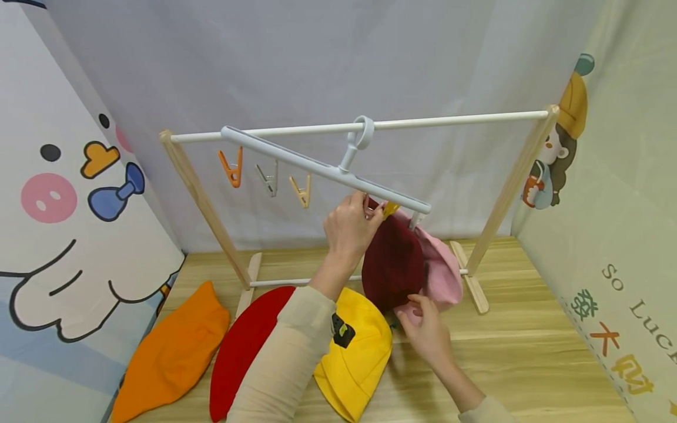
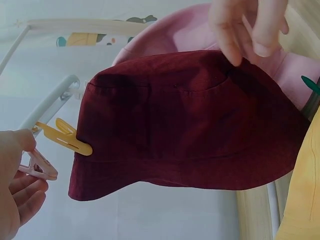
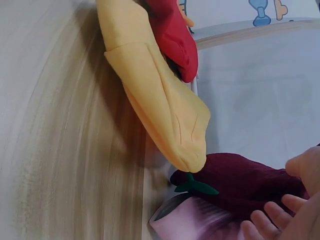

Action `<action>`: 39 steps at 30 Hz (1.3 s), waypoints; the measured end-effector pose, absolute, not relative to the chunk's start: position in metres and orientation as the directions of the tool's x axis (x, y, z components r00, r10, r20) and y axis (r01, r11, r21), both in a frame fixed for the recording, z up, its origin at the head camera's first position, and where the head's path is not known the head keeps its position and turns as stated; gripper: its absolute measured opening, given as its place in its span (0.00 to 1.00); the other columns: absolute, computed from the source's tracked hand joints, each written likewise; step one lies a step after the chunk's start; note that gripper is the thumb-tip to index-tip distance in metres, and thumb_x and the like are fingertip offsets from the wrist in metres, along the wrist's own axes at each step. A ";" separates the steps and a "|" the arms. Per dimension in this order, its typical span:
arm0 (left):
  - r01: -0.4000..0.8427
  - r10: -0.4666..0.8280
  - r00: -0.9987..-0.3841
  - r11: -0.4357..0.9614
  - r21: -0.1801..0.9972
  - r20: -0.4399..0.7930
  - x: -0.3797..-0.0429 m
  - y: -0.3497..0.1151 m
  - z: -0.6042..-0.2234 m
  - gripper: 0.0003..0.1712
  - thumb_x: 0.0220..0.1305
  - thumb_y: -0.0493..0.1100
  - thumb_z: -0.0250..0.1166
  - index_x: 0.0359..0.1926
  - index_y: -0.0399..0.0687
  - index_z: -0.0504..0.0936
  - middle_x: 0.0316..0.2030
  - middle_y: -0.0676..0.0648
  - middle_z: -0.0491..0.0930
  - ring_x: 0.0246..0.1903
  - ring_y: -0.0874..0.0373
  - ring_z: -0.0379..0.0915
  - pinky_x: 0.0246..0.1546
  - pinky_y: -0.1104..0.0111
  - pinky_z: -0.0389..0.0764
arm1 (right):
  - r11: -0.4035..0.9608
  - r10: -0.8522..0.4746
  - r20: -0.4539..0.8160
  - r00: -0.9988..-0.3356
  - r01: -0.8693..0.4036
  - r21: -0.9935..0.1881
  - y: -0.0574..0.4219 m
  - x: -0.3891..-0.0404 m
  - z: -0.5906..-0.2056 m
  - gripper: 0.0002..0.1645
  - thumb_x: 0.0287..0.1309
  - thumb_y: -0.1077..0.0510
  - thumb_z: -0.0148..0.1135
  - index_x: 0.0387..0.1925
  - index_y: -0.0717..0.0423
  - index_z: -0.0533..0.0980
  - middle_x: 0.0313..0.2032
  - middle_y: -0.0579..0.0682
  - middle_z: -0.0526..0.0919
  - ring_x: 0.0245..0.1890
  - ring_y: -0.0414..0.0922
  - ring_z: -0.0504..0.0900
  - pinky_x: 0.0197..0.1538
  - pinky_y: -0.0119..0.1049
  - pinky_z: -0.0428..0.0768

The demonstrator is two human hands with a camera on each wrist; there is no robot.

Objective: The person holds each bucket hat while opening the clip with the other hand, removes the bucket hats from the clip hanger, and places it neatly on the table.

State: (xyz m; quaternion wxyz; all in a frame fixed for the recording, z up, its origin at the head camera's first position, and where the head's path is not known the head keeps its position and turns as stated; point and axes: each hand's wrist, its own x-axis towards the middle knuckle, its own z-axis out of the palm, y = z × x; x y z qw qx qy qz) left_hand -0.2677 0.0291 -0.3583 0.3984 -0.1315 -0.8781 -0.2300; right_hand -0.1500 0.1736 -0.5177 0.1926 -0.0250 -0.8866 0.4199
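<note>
A maroon bucket hat [image 1: 394, 261] hangs from the right half of a pale blue hanger [image 1: 296, 157]; a yellow clothespin [image 2: 67, 139] bites one edge of it. Beside that clip, my left hand [image 1: 345, 230] pinches a pink clothespin [image 2: 42, 166] between thumb and fingers, just under the hanger bar. My right hand [image 1: 428, 332] is at the lower end of the maroon hat, fingers loosely bent, with fingertips right at the fabric. Behind it, a pink hat [image 1: 444, 267] hangs below a whitish clothespin [image 1: 416, 220] near the hanger's right end.
The hanger hooks over the white rod [image 1: 455, 121] of a wooden rack and tilts down to the right. Orange [image 1: 231, 167], grey [image 1: 268, 179] and cream [image 1: 301, 191] clothespins dangle at its left. Orange [image 1: 174, 352], red [image 1: 248, 346] and yellow [image 1: 359, 346] hats lie on the table.
</note>
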 end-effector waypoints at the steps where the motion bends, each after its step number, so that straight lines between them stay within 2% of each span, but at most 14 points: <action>1: 0.415 0.048 -0.646 0.859 0.299 0.762 -0.268 0.029 -0.358 0.17 0.51 0.54 0.66 0.24 0.48 0.72 0.16 0.52 0.71 0.13 0.57 0.68 0.12 0.68 0.66 | 0.628 0.222 0.320 -0.921 -0.115 -0.769 0.173 -0.150 -0.516 0.23 0.49 0.58 0.66 0.49 0.59 0.72 0.43 0.58 0.78 0.40 0.54 0.80 0.41 0.48 0.78; 9: 0.421 0.045 -0.637 0.857 0.298 0.770 -0.268 0.030 -0.358 0.18 0.51 0.55 0.66 0.23 0.48 0.72 0.16 0.52 0.71 0.13 0.57 0.68 0.12 0.68 0.66 | 0.589 0.326 0.449 -0.832 -0.193 -0.785 0.174 -0.153 -0.508 0.25 0.48 0.61 0.66 0.50 0.60 0.71 0.43 0.57 0.77 0.41 0.53 0.78 0.41 0.49 0.77; 17: 0.410 0.042 -0.646 0.861 0.300 0.762 -0.266 0.029 -0.358 0.18 0.51 0.55 0.67 0.23 0.48 0.72 0.15 0.52 0.71 0.13 0.57 0.69 0.12 0.68 0.66 | 0.626 0.327 0.519 -0.789 -0.231 -0.745 0.177 -0.156 -0.499 0.35 0.44 0.60 0.70 0.57 0.57 0.68 0.49 0.58 0.75 0.47 0.56 0.74 0.48 0.48 0.72; 25: 0.409 0.045 -0.644 0.863 0.295 0.763 -0.265 0.029 -0.358 0.18 0.51 0.55 0.67 0.23 0.48 0.71 0.15 0.52 0.71 0.13 0.57 0.68 0.12 0.69 0.66 | 0.637 0.295 0.522 -0.801 -0.242 -0.732 0.177 -0.161 -0.497 0.42 0.44 0.57 0.70 0.63 0.55 0.64 0.56 0.58 0.71 0.52 0.56 0.72 0.51 0.51 0.71; 35: 0.415 0.039 -0.634 0.860 0.297 0.773 -0.265 0.031 -0.358 0.19 0.51 0.55 0.67 0.21 0.48 0.71 0.15 0.52 0.70 0.12 0.57 0.68 0.12 0.69 0.66 | 0.613 0.322 0.460 -0.828 -0.188 -0.768 0.174 -0.171 -0.496 0.44 0.44 0.56 0.70 0.63 0.57 0.62 0.55 0.61 0.69 0.51 0.56 0.70 0.50 0.51 0.70; 39: 0.412 0.037 -0.635 0.861 0.298 0.771 -0.265 0.031 -0.358 0.18 0.51 0.55 0.67 0.21 0.48 0.71 0.15 0.52 0.71 0.12 0.57 0.69 0.11 0.69 0.67 | 0.609 0.336 0.445 -0.830 -0.168 -0.775 0.172 -0.176 -0.497 0.44 0.44 0.55 0.70 0.63 0.56 0.62 0.56 0.60 0.69 0.54 0.55 0.69 0.53 0.51 0.68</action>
